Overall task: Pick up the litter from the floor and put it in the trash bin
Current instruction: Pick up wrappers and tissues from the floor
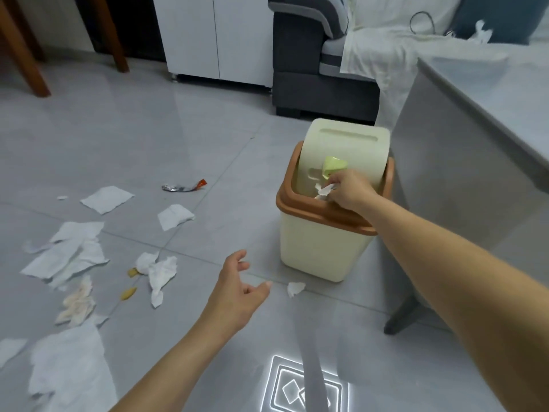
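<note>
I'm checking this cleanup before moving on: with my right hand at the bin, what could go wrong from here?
1. The crumpled tissue that the right hand grips is only at the rim of the trash bin; released there, it may slip outside.
2. The green piece sits against the tilted swing lid and could block the opening or tumble out.
3. The small tissue scrap beside the bin's base is easy to overlook.

The tilted lid (350,144) hides the inside of the trash bin (320,245). The crumpled tissue (324,191) covers the fingertips of the right hand (352,193) that holds it. The big tissue (68,367) at lower left is cut by the edge; the yellow bits (128,293) are too small to name
</note>
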Action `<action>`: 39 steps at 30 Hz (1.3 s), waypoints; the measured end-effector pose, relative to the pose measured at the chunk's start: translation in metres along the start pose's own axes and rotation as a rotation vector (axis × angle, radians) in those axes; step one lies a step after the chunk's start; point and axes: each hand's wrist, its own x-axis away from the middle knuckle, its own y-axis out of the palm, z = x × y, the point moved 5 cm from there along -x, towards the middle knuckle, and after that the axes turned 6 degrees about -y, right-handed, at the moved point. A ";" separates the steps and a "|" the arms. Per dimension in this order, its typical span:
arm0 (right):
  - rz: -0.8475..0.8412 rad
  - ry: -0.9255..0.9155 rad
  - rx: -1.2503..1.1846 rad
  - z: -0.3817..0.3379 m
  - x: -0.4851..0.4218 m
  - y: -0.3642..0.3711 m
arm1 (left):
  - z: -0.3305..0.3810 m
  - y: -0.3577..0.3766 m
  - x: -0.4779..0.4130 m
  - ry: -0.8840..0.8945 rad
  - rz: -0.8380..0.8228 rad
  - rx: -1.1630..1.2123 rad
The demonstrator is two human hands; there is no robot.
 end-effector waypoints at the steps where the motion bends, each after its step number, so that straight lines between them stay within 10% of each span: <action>1: -0.063 0.009 0.053 0.002 -0.002 0.005 | -0.005 -0.002 -0.001 -0.008 0.006 -0.005; 9: -0.235 0.044 0.019 0.008 -0.003 -0.005 | -0.026 0.000 -0.006 -0.042 0.007 -0.034; 18: 0.188 -0.317 -0.059 -0.001 0.116 -0.029 | -0.026 0.007 0.014 -0.055 -0.029 -0.119; 29: -1.015 -0.237 0.258 0.112 0.391 0.137 | -0.083 0.056 0.073 -0.077 -0.300 -0.560; 39: -0.924 -0.151 0.244 0.112 0.407 0.167 | -0.113 0.093 0.106 -0.015 -0.525 -0.754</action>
